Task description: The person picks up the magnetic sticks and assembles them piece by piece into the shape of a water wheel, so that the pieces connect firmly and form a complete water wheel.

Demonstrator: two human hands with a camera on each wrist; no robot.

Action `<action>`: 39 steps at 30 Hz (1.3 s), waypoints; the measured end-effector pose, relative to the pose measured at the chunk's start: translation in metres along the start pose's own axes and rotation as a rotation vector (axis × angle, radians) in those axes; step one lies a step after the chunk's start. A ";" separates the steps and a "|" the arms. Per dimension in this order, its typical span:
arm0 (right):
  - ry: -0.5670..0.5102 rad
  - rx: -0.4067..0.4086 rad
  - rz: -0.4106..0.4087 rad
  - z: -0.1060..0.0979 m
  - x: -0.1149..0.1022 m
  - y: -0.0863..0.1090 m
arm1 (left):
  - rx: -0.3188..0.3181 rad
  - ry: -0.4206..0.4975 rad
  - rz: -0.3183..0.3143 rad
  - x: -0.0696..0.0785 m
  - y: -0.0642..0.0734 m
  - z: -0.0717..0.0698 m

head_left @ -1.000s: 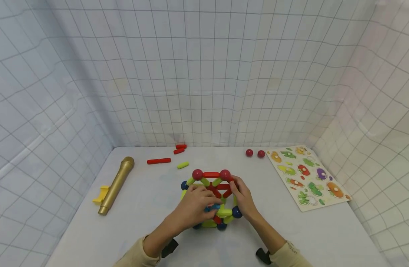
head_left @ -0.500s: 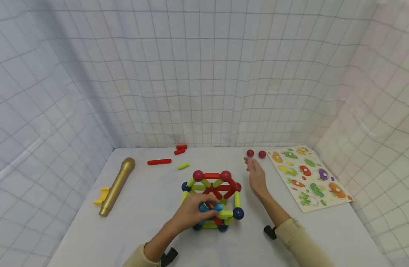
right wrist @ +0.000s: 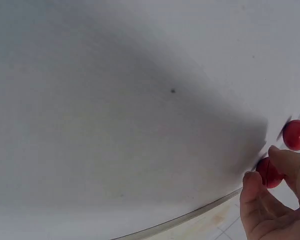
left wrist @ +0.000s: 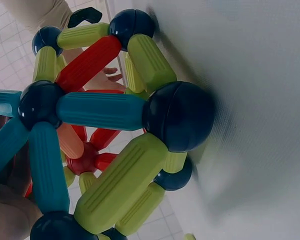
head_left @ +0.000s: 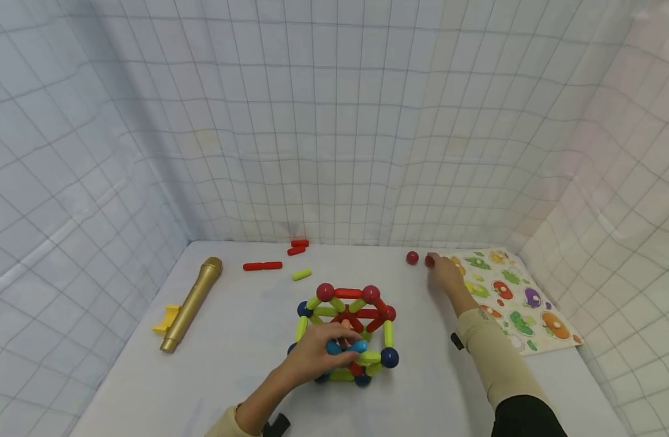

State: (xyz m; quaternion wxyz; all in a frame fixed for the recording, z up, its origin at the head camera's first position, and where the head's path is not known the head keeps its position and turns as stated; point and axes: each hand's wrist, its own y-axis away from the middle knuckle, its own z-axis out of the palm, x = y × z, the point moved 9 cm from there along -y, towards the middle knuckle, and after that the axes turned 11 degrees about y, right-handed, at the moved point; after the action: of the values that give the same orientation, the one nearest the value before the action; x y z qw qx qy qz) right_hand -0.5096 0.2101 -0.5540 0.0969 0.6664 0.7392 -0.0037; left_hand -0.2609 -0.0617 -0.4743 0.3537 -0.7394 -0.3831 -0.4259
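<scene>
A frame built of magnetic rods and balls (head_left: 389, 334) stands on the table, with lime, red and blue rods and dark blue and red balls. My left hand (head_left: 314, 351) pinches a light blue rod (head_left: 358, 346) on its near side. In the left wrist view, blue rods (left wrist: 101, 109) meet at a dark blue ball (left wrist: 40, 104), and only part of that hand shows at the left edge. Farther right, my right hand (head_left: 449, 278) pinches a red ball (right wrist: 269, 172) between thumb and finger, at the table's back. A second red ball (right wrist: 295, 135) lies beside it, untouched.
A board with vegetable pictures (head_left: 522, 297) lies at the right, under the right forearm's side. Red rods (head_left: 262, 266) and a lime rod (head_left: 301, 274) lie behind the frame. At the left are a gold microphone (head_left: 192, 303) and a yellow piece (head_left: 167, 318). Gridded curtains surround the table.
My right hand has left the frame's right side, reached back and right, and taken hold of a red ball. My left hand has stayed at the frame, now pinching its blue rod.
</scene>
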 end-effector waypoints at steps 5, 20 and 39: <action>0.020 0.050 0.008 -0.001 0.000 0.006 | 0.006 -0.018 -0.001 0.000 -0.002 0.000; 0.025 0.021 0.026 -0.001 -0.009 -0.001 | 0.003 0.000 -0.052 -0.008 0.003 0.000; 0.070 0.048 0.059 0.006 -0.018 -0.008 | 0.016 0.031 -0.047 -0.010 0.001 0.003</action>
State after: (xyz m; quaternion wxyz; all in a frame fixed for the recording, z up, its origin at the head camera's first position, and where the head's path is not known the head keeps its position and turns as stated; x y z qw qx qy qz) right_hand -0.5152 0.1911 -0.5586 0.0550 0.6899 0.7218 0.0051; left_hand -0.2628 -0.0618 -0.4850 0.3552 -0.7206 -0.3983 -0.4426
